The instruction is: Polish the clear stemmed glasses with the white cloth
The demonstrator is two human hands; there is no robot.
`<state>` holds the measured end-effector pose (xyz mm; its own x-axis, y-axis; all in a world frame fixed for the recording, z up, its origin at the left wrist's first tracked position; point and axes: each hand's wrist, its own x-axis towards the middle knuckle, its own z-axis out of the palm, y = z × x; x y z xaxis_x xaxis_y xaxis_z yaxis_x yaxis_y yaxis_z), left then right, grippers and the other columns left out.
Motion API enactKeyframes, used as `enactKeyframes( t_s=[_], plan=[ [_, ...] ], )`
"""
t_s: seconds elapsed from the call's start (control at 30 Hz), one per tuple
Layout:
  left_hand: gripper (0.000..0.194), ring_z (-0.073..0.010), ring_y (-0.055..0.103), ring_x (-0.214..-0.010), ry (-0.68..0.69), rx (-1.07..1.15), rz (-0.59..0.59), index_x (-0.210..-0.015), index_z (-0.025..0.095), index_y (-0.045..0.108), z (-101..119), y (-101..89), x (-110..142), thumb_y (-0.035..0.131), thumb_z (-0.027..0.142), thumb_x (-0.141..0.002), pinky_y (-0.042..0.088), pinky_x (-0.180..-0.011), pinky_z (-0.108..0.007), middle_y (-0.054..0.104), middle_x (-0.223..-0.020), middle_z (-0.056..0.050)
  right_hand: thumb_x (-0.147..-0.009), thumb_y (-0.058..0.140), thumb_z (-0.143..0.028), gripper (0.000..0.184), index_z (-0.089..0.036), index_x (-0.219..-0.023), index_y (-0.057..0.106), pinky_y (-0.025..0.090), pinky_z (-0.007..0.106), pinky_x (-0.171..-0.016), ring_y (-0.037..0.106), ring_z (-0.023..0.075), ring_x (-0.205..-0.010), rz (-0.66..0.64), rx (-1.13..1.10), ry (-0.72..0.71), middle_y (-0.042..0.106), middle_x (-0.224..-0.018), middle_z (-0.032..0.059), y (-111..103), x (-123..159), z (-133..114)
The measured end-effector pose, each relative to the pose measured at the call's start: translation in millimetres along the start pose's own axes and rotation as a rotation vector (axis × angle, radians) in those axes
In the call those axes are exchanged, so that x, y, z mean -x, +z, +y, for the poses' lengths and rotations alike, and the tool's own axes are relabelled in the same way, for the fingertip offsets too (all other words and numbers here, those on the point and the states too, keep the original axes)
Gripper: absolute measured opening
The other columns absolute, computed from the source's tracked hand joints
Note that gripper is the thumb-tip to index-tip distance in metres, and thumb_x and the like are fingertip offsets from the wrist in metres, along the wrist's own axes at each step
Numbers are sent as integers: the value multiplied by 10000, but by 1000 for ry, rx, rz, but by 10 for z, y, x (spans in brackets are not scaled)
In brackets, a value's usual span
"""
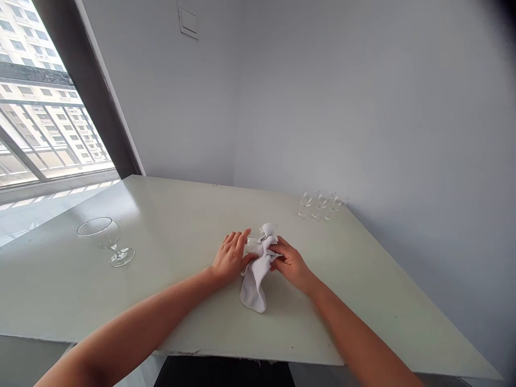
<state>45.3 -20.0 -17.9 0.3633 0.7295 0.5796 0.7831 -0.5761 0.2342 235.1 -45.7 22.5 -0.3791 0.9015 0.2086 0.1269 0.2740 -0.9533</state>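
Over the middle of the table, my left hand (pixel 231 253) is curled around a small clear glass (pixel 253 244), its thumb and fingers on either side. Most of that glass is hidden by the hand and by a white cloth (pixel 255 287), so its full shape cannot be made out. My right hand (pixel 291 262) grips the bunched cloth between thumb and fingers, against the glass. One end of the cloth hangs toward the table's front edge, and a dark mark shows near its top.
A large stemmed glass (pixel 115 243) stands upright on the left of the pale table (pixel 177 209). Several small stemmed glasses (pixel 321 203) are grouped at the back right, near the grey wall (pixel 342 107). A window (pixel 48 107) is at far left.
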Motion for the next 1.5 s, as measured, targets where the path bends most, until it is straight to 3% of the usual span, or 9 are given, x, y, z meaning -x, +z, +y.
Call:
enactKeyframes(
  t_s=[0.27,0.53,0.8,0.93,1.07,1.2,1.27,1.37,1.5],
  plan=[
    [481,-222,497,-826,8,-78,25,-1226,150,348,24,-6,3,435,395,-822,370,-734,-358,563,-905,-89,-809,483,-322,332,-211,-1122,506,499,290,-556,599,157,-564,-36,-48,153,599,-625,-1,146,54,24],
    [426,-219,500,-771,166,-176,60,-1217,149,388,38,53,28,412,165,-792,368,-679,-356,568,-875,-99,-742,589,-347,343,-151,-1021,552,512,276,-501,642,183,-638,-183,-439,285,634,-732,45,224,32,19],
    [440,-221,494,-1019,214,-256,22,-1280,214,348,81,-132,-92,404,254,-845,237,-983,-448,566,-1039,-94,-743,603,-386,246,-162,-841,578,500,234,-446,631,150,-545,101,-657,348,652,-696,33,203,-52,167],
    [352,-174,557,-848,230,-179,-14,-1192,230,442,39,-206,-114,397,340,-861,222,-988,-447,607,-842,-49,-745,598,-391,224,-172,-782,566,485,234,-443,611,142,-481,94,-626,330,635,-612,8,124,-49,177],
    [408,-157,553,-680,76,86,-211,-1057,214,534,-13,-294,-128,410,513,-809,374,-823,-371,592,-684,-26,-727,616,-338,208,-168,-845,595,506,292,-544,619,161,-503,-84,-336,240,642,-617,4,26,7,39],
    [502,-112,512,-539,-49,630,-805,-781,174,574,-50,-474,-166,279,579,-820,399,-521,-223,567,-627,-15,-682,644,-319,203,-167,-815,631,509,325,-607,631,181,-590,-372,-198,242,652,-716,10,-93,56,-114],
    [547,-111,521,-539,-60,769,-973,-746,156,564,-44,-527,-180,213,565,-839,390,-480,-212,580,-648,-30,-684,640,-330,200,-165,-797,634,502,327,-608,630,184,-592,-431,-197,249,648,-700,7,-126,57,-125],
    [453,-153,571,-683,-72,551,-675,-889,183,574,8,-489,-179,263,512,-855,436,-606,-264,623,-761,-50,-703,631,-339,199,-166,-801,623,486,313,-622,617,167,-541,-266,-208,237,630,-595,-12,-121,23,-39],
    [374,-223,539,-915,150,72,-180,-1140,188,484,74,-336,-149,476,371,-814,333,-895,-427,621,-893,-92,-716,622,-373,217,-166,-774,602,472,275,-525,599,147,-473,-14,-401,277,630,-626,-1,-41,-40,122]
  ],
)
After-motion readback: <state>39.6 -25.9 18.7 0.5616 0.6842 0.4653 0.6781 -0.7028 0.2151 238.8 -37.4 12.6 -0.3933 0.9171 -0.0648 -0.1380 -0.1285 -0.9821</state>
